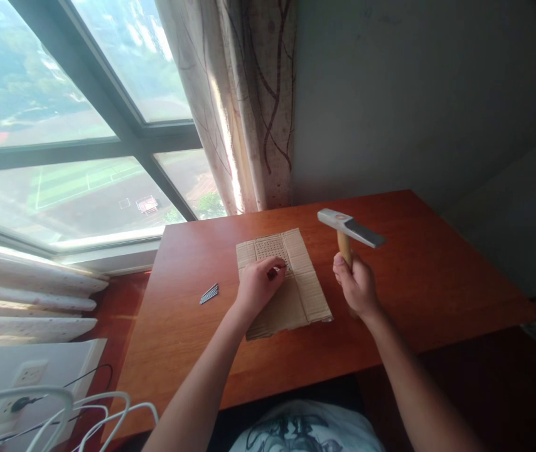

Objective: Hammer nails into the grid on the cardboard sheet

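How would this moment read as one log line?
left hand: over cardboard; right hand: gripping hammer; metal rods: on table, left of cardboard

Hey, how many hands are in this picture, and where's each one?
2. The left hand is over the cardboard; the right hand, right of the cardboard, grips the hammer by its wooden handle.

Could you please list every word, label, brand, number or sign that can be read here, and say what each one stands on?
There is no readable text in this view.
Hammer: a small reddish spot on the head, too small to make out.
Shirt: a dark print, partly cut off, with no letters I can make out.
Cardboard: rows of small marks, no legible wording.
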`<state>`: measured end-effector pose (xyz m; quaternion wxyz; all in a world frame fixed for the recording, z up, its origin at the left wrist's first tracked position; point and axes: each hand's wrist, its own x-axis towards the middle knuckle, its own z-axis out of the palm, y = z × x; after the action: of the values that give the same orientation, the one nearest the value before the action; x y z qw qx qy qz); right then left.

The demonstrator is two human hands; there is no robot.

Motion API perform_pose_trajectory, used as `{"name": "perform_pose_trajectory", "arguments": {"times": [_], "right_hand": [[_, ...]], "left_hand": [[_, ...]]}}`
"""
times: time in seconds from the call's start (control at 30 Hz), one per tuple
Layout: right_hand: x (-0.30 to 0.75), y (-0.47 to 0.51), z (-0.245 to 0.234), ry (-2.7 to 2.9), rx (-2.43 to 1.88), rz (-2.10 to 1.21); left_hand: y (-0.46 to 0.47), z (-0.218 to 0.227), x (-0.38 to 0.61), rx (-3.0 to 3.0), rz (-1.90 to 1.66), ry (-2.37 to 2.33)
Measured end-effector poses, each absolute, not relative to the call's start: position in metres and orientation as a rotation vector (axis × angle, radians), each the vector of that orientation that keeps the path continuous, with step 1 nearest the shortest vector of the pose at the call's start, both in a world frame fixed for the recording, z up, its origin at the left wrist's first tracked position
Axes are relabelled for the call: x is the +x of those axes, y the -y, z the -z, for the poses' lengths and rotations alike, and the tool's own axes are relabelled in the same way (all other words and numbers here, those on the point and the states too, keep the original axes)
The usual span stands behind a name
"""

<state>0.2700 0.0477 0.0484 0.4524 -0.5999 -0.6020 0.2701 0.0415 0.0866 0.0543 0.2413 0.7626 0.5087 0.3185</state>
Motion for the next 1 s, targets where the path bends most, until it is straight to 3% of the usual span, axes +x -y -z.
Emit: {"name": "perform_pose_trajectory", "arguments": {"times": [0.47,1.0], "right_hand": [[0.279,-0.028,-0.128,2.173,-1.692,-0.673],[0.271,-0.026,-0.129,2.179,-1.751,-0.679]], "left_hand": [[-0.086,-0.053,0.044,2.084,-0.843,-1.409],[-0.087,-0.053,0.045,2.082,-0.808,-1.435]]}}
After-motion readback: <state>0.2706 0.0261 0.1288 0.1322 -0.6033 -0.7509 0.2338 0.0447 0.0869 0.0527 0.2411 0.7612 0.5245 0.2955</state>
